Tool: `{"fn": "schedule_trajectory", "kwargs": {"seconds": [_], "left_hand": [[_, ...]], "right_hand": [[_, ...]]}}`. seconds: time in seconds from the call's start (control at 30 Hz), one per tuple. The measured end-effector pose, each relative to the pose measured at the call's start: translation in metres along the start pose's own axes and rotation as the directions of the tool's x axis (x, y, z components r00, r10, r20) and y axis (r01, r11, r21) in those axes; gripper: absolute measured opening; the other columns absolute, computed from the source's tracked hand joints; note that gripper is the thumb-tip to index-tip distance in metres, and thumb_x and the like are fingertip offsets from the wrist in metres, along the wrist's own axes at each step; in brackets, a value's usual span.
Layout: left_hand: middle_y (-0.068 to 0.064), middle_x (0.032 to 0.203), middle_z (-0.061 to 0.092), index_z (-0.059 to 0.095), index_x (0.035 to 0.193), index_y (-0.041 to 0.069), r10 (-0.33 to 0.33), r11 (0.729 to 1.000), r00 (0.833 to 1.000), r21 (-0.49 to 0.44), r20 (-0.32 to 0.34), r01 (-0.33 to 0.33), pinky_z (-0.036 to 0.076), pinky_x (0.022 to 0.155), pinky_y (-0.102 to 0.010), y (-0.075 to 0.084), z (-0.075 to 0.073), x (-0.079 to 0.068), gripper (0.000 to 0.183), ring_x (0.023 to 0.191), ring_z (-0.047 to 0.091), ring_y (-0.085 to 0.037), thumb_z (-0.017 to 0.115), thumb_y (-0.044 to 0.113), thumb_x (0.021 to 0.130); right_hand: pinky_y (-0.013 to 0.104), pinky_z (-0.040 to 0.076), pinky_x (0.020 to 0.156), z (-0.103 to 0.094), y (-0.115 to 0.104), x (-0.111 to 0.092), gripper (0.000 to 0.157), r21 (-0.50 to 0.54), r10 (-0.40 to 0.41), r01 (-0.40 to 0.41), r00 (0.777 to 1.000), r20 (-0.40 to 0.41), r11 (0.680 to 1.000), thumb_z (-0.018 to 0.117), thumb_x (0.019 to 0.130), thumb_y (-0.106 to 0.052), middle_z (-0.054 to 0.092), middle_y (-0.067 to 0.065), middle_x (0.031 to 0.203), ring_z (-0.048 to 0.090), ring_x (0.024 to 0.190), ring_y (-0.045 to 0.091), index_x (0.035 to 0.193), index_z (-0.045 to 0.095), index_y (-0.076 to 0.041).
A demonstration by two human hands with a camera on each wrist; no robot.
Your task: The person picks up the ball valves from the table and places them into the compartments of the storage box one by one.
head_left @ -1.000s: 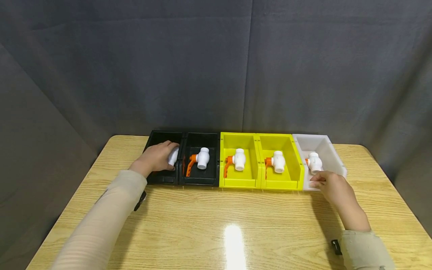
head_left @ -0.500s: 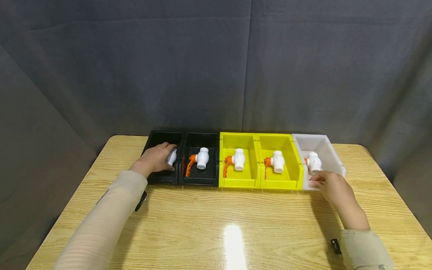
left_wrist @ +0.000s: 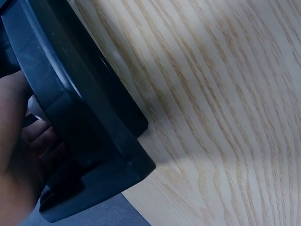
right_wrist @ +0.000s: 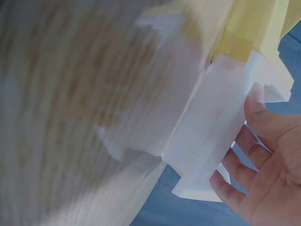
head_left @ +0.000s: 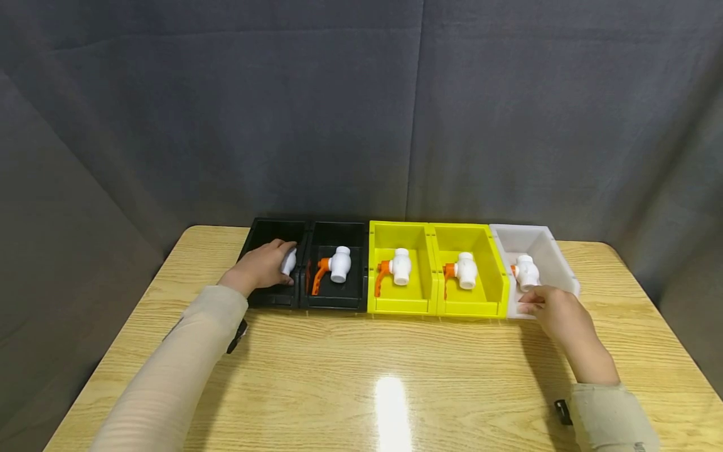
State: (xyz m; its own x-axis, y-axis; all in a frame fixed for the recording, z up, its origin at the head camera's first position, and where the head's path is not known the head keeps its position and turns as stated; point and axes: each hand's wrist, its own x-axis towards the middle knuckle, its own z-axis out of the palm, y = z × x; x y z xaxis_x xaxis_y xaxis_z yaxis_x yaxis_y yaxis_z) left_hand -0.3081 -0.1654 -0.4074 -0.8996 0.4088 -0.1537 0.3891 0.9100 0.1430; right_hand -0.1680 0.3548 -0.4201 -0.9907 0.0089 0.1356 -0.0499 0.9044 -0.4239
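At the left end of the row, my left hand [head_left: 262,267] reaches into a black bin [head_left: 273,301]. It holds a white plastic ball valve [head_left: 289,261] between thumb and fingers; most of the valve is hidden. In the left wrist view, a small patch of the valve [left_wrist: 35,109] shows behind the bin's wall. My right hand [head_left: 562,314] is over the front of the white bin [head_left: 558,251] at the right end, fingers loosely bent around no visible thing. Just beyond its fingers lies another ball valve [head_left: 526,273]. In the right wrist view, my right hand [right_wrist: 268,160] reaches over the white bin's front wall.
Between the end bins stand a second black bin [head_left: 339,302] and two yellow bins [head_left: 402,306]. Each holds a white ball valve with an orange lever. The wooden table [head_left: 339,376] spreads in front, and a grey curtain [head_left: 339,125] hangs behind.
The ball valve in my left hand has shifted very slightly to the left. Otherwise both hands and the bins look the same.
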Motion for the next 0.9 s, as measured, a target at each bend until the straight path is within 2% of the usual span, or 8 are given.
{"fn": "schedule_trajectory", "kwargs": {"seconds": [0.23, 0.4, 0.6, 0.73, 0.9], "left_hand": [[-0.026, 0.15, 0.036, 0.027, 0.154, -0.001, -0.038, 0.999, 0.998, -0.026, 0.048, 0.039, 0.041, 0.105, -0.054, 0.003, 0.001, 0.0, 0.088, 0.133, 0.042, -0.041, 0.077, 0.029, 0.089], [-0.028, 0.154, 0.029, 0.025, 0.155, 0.0, -0.076, 0.997, 0.996, -0.015, 0.05, 0.077, 0.039, 0.107, -0.056, 0.006, 0.003, -0.003, 0.086, 0.137, 0.037, -0.043, 0.074, 0.028, 0.091], [-0.027, 0.151, 0.035, 0.035, 0.151, -0.002, -0.125, 0.992, 0.992, 0.026, -0.017, 0.125, 0.041, 0.104, -0.056, 0.017, 0.006, -0.01, 0.071, 0.134, 0.041, -0.043, 0.068, 0.026, 0.095], [-0.026, 0.147, 0.042, 0.044, 0.146, -0.003, -0.115, 0.992, 0.99, 0.041, -0.081, 0.118, 0.044, 0.102, -0.054, 0.023, 0.007, -0.017, 0.06, 0.13, 0.046, -0.041, 0.065, 0.025, 0.096], [-0.024, 0.14, 0.051, 0.052, 0.139, -0.004, -0.097, 0.994, 0.98, 0.025, -0.171, 0.103, 0.046, 0.1, -0.053, 0.029, 0.006, -0.028, 0.054, 0.124, 0.052, -0.039, 0.066, 0.025, 0.096]], "right_hand": [[0.058, 0.049, 0.07, 0.0, 0.0, 0.0, 0.011, -0.007, 0.006, -0.006, 1.0, 0.009, 1.0, 0.077, 0.086, -0.013, 0.07, 0.021, 0.095, 0.064, 0.084, 0.043, 0.088, 0.073, -0.003], [0.056, 0.049, 0.067, 0.0, -0.002, 0.0, 0.009, -0.011, -0.001, 0.001, 1.0, 0.002, 1.0, 0.077, 0.086, -0.012, 0.071, 0.018, 0.091, 0.064, 0.08, 0.04, 0.087, 0.073, -0.004], [0.055, 0.049, 0.066, 0.001, -0.003, 0.0, 0.006, -0.014, -0.009, 0.009, 1.0, 0.0, 1.0, 0.076, 0.086, -0.009, 0.071, 0.018, 0.089, 0.064, 0.079, 0.04, 0.086, 0.073, -0.004], [0.055, 0.049, 0.064, 0.001, -0.003, -0.001, 0.006, -0.027, -0.023, 0.023, 1.0, -0.001, 0.999, 0.076, 0.086, -0.008, 0.071, 0.018, 0.089, 0.064, 0.078, 0.04, 0.086, 0.072, -0.004], [0.052, 0.05, 0.061, -0.002, -0.003, -0.004, 0.005, -0.049, -0.063, 0.063, 0.998, 0.013, 0.997, 0.076, 0.086, -0.008, 0.07, 0.013, 0.086, 0.063, 0.072, 0.032, 0.085, 0.072, -0.005]]}}
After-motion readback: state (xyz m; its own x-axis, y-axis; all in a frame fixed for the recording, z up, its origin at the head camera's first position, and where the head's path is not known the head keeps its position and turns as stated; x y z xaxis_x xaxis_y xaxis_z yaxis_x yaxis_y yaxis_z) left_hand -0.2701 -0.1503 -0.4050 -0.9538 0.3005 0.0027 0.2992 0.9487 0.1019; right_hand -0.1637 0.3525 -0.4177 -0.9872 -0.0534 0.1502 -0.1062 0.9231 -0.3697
